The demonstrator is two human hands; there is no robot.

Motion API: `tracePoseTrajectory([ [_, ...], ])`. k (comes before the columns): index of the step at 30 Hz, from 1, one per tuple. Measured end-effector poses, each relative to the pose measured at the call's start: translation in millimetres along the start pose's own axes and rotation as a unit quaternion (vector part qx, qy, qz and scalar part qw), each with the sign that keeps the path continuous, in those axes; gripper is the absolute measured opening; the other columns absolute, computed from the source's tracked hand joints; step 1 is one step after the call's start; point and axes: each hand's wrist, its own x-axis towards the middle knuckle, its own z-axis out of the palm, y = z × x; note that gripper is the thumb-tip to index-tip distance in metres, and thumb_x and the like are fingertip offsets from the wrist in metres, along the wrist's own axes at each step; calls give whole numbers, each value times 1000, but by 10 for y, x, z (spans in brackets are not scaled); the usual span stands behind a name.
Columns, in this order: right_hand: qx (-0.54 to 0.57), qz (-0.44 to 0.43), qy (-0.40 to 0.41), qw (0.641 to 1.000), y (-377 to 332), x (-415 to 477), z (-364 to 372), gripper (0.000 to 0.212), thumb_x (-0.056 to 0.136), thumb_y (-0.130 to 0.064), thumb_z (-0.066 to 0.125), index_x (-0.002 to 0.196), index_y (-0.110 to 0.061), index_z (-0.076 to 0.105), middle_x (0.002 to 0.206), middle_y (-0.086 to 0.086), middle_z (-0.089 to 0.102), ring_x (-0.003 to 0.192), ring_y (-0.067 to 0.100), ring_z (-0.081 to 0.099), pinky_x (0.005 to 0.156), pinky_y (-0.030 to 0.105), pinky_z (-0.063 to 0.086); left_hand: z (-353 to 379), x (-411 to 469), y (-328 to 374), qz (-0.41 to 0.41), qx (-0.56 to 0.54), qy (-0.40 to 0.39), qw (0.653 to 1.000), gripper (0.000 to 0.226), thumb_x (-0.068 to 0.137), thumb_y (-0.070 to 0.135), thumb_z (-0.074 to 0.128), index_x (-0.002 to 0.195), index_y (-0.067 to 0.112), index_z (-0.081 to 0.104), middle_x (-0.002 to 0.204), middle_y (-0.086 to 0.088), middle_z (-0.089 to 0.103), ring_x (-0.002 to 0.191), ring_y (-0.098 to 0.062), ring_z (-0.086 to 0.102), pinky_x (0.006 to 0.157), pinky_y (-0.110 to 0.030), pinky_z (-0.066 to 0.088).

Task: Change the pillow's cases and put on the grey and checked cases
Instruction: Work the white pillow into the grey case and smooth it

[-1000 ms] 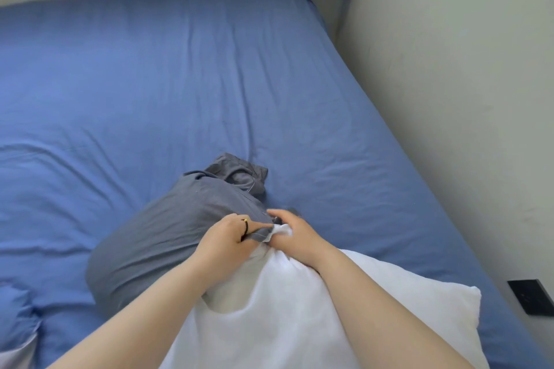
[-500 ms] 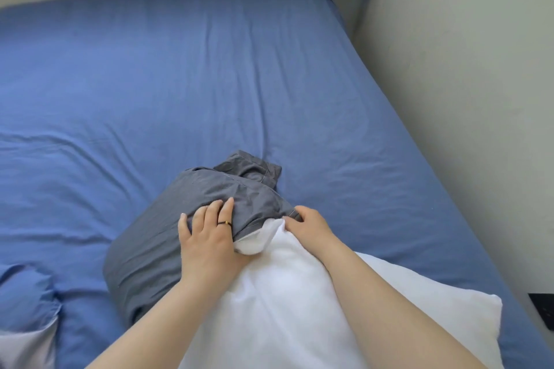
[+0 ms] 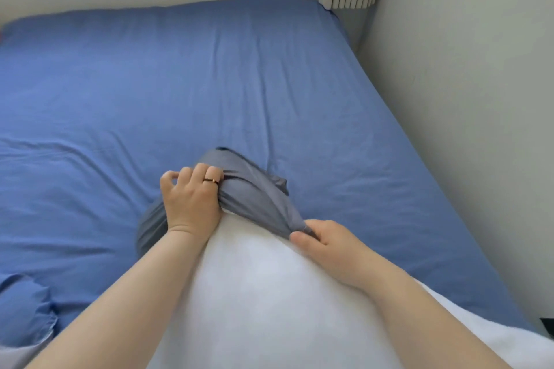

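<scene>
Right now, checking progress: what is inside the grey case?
The far end of the white pillow enters the grey case, gripped by the left hand and right hand. How far in is hidden by fabric.

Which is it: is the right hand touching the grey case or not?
Touching. The head view shows the right hand pinching the edge of the grey case.

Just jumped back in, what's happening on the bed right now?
A person is working a grey pillowcase onto a white pillow that lies on the blue-sheeted bed. The left hand grips a bunch of the case at the pillow's far end. The right hand pinches the case's edge nearer the camera. Only the far end is covered; most of the pillow is bare.
</scene>
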Motion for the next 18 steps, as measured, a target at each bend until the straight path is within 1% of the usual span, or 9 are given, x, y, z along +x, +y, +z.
tracePoseTrajectory([
  [3,-5,27,81,996,198,-137,-251,31,93,-22,47,63,-24,49,62,-13,47,60,4,42,55,15,33,129,-30,53,23,-10,37,999,25,62,-5,43,67,7,64,67,-9,67,53,-25,61,84,-41,39],
  [4,-3,51,88,995,284,-185,-264,29,94,-19,47,65,-22,49,64,-10,49,64,6,43,55,15,33,173,-74,93,19,-8,26,999,27,65,-1,39,66,7,65,67,-9,68,53,-25,62,81,-43,48],
  [6,7,100,76,992,468,-271,-181,23,94,-18,47,72,-13,51,71,0,50,69,11,43,58,22,32,254,-177,175,10,-15,-19,1000,26,65,1,39,64,7,64,63,-10,66,51,-26,61,68,-48,53],
  [8,35,129,73,988,579,-349,-117,25,94,-20,46,76,-5,54,73,2,50,67,13,42,56,21,32,329,-194,196,-17,-34,-70,997,18,61,-6,48,63,3,63,62,-15,64,52,-30,61,65,-50,52],
  [10,46,133,94,986,658,-422,-169,29,93,-21,47,81,3,58,71,0,52,65,13,43,51,15,32,421,-160,122,-76,-35,-136,987,21,67,-13,49,75,-1,63,76,-20,65,70,-35,63,81,-53,45],
  [12,51,133,117,983,739,-489,-231,30,93,-20,48,81,6,57,68,1,49,63,13,41,50,15,31,484,-188,56,-126,-46,-194,972,27,78,-13,43,93,-2,61,98,-22,62,93,-37,56,99,-51,30],
  [14,64,160,135,976,841,-509,-217,29,93,-18,49,77,5,56,66,1,48,62,13,40,50,15,31,488,-237,103,-136,-75,-190,969,28,78,-12,40,93,-5,62,97,-26,62,94,-40,56,97,-54,31],
  [16,56,206,133,968,909,-473,-151,30,94,-17,49,68,-3,52,62,-1,47,59,12,39,49,15,31,434,-269,205,-129,-110,-198,965,29,75,-8,41,94,-3,63,99,-26,63,95,-41,56,90,-49,37],
  [18,15,247,118,962,969,-422,-102,35,94,-20,48,60,-13,44,59,-4,45,58,11,41,51,18,31,381,-279,291,-119,-141,-246,951,35,76,0,54,110,5,59,118,-16,58,111,-34,49,94,-39,31],
])
